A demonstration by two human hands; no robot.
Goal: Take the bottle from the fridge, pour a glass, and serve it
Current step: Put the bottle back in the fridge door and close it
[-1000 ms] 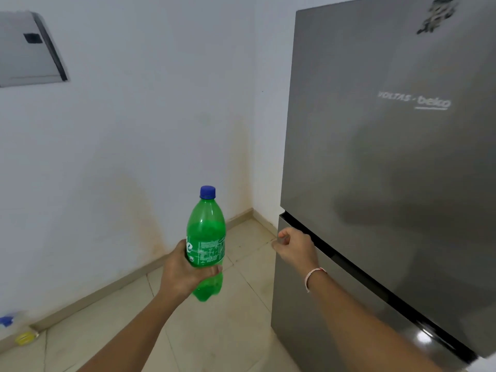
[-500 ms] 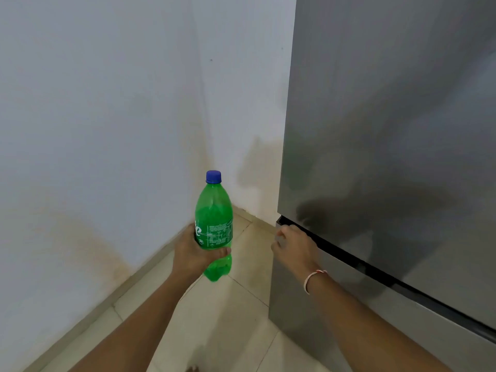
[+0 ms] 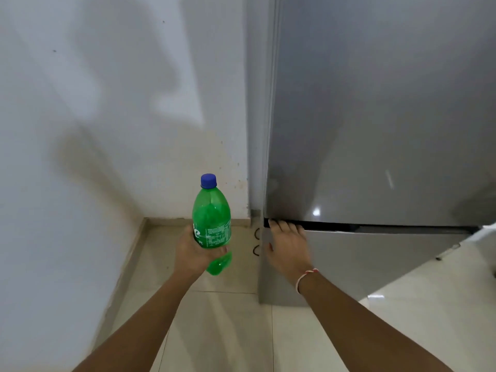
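A green plastic bottle [image 3: 212,210] with a blue cap stands upright in my left hand [image 3: 192,255], which grips it around the label, left of the fridge. The grey steel fridge [image 3: 375,130] fills the right half of the view, its upper door flush with the body. My right hand [image 3: 288,249] lies flat on the top left corner of the lower door, fingertips reaching into the dark gap between the two doors. A thread bracelet circles my right wrist.
A white wall, stained near the floor, runs along the left and meets the fridge in a corner. Pale floor tiles [image 3: 220,331] lie below. A white object [image 3: 483,237] shows at the right edge beside the fridge.
The view has swung to face the fridge squarely. My right hand has opened from a curled grip at the door gap to a flat palm on the lower door. The bottle stays in my left hand.
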